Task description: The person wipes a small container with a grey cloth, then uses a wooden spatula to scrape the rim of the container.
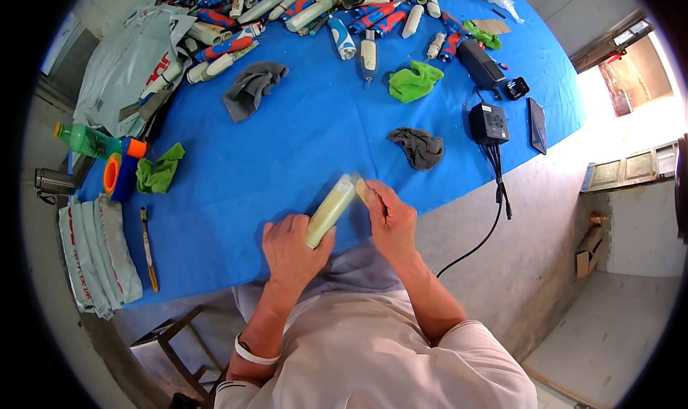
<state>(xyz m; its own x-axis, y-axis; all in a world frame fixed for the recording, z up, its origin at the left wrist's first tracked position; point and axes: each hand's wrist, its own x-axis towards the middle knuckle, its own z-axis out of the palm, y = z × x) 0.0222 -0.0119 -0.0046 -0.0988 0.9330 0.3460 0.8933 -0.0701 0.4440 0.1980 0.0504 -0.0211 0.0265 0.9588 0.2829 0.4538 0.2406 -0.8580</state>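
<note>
Right of the brush (pixel 148 255), our left hand (pixel 294 251) wraps the lower end of the pale tube (pixel 332 210), probably light, stiff, smooth, best held mid-barrel. Farther right of the brush, our right hand (pixel 392 219) pinches a thin strip (pixel 362 192).

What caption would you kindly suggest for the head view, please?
A left hand grips a pale yellow-green cylinder over a blue tablecloth, the right hand close to its far end.

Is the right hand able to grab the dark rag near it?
Probably yes: only blue cloth lies between the right hand and the dark rag. But it's pinching a pale piece by the tube, so it may need to let go first.
</note>
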